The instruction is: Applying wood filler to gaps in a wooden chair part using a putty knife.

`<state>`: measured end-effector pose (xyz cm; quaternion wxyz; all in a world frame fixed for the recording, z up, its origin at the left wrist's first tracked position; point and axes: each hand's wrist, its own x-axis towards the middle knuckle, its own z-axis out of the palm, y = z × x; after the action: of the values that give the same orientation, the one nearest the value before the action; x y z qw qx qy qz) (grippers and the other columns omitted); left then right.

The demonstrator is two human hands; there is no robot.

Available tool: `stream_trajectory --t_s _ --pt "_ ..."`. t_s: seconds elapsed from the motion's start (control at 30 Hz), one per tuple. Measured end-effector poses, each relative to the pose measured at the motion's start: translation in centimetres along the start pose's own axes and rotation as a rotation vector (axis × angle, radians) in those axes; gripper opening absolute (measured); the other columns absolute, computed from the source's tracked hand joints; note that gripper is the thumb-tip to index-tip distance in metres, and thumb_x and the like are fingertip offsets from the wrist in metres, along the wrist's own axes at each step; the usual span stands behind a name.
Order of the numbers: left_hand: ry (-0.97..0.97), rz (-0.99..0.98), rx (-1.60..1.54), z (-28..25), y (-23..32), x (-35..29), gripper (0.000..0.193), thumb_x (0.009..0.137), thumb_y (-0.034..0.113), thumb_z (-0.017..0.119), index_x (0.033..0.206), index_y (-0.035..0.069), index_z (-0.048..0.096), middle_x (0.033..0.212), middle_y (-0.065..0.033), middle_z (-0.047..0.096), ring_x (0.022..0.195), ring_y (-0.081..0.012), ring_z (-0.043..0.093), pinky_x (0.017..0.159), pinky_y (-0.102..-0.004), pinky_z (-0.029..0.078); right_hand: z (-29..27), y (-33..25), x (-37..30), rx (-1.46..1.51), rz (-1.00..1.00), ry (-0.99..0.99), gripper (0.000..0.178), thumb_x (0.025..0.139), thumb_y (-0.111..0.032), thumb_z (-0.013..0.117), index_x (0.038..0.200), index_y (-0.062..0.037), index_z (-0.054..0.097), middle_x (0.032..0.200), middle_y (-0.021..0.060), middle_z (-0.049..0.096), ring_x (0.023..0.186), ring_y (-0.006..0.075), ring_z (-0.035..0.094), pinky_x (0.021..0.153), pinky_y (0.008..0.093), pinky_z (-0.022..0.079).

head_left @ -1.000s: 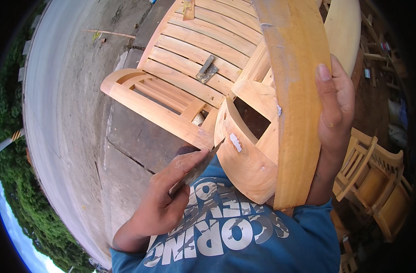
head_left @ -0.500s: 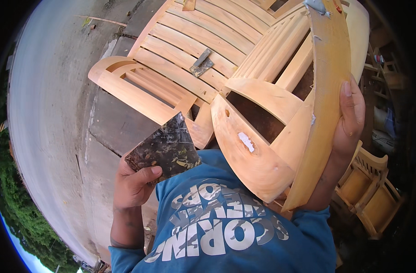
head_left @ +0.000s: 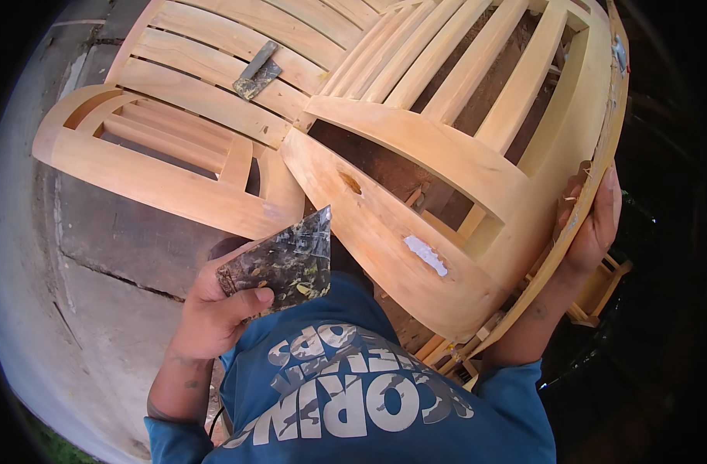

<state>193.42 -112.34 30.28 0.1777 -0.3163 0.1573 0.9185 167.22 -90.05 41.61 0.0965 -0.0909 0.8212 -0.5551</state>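
Tilting up-right from the left hand [head_left: 214,313], scraper [head_left: 280,263] blade's long axis.

Bright daylight falls from above, lighting the pale slatted wooden chair frames [head_left: 415,100] evenly and warmly, with little glare on the wood. Soft shadows sit under the curved armrests and between the slats, and a darker patch lies on the grey concrete floor [head_left: 129,240] near its crack. The right side sinks into deep shade (almost black). Strong fisheye bending curves every straight edge toward the rim, and a black vignette rings the corners. Focus is sharp at the centre; the blue printed shirt [head_left: 353,394] at the lower edge is slightly soft.
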Motion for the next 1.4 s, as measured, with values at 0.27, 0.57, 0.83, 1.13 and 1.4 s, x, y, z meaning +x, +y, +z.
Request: stream_trajectory --t_s 0.27,0.57,0.83,1.13,1.4 --pt "-0.191 -0.124 0.229 1.6 1.7 2.1 0.049 0.092 -0.006 0.049 0.14 -0.007 0.042 0.12 -0.0091 0.062 0.11 -0.0108 0.054 0.098 -0.024 0.041 -2.7 1.0 0.3 0.193 0.001 0.007 0.036 0.103 -0.016 0.042 0.13 0.0083 0.041 0.077 0.0061 0.053 0.046 0.0046 0.047 0.042 0.0154 0.037" --pt "-0.142 -0.169 0.194 -0.4 2.1 3.3 0.038 0.094 0.001 0.055 0.131 -0.008 0.051 0.112 -0.0076 0.066 0.098 -0.0089 0.058 0.089 -0.0234 0.046 -3.3 1.1 0.0 0.053 -0.007 0.004 0.035 0.104 -0.023 0.041 0.121 0.0057 0.05 0.079 0.0046 0.056 0.055 0.0051 0.052 0.043 0.0158 0.038" --pt "0.037 0.066 0.296 0.8 5.9 2.3 0.036 0.095 0.003 0.055 0.13 -0.008 0.052 0.111 -0.009 0.067 0.101 -0.0118 0.062 0.091 -0.0264 0.049 0.8 -1.0 -0.8 0.03 0.154 0.17 0.036 0.105 -0.023 0.038 0.125 0.004 0.05 0.088 0.0027 0.06 0.07 0.0034 0.054 0.059 0.0167 0.041" --pt "-0.277 0.998 1.291 9.7 9.0 -0.6 0.056 0.084 -0.011 0.05 0.138 0.002 0.05 0.129 -0.0224 0.056 0.115 -0.0336 0.058 0.099 -0.0336 0.043 4.9 -3.3 -3.8 0.322 0.17 -0.157 0.036 0.102 -0.027 0.044 0.121 0.0029 0.052 0.101 0.0059 0.062 0.086 0.008 0.057 0.076 0.023 0.047" --pt "-0.117 1.534 2.013 7.9 8.0 1.2 0.058 0.081 0.003 0.062 0.136 0.007 0.047 0.138 -0.0213 0.043 0.132 -0.0433 0.039 0.109 -0.0595 0.031 5.9 -6.0 -5.9 0.479 0.098 -0.26 0.038 0.102 -0.028 0.045 0.122 0.0039 0.051 0.102 0.0053 0.061 0.088 0.0077 0.055 0.078 0.024 0.046"
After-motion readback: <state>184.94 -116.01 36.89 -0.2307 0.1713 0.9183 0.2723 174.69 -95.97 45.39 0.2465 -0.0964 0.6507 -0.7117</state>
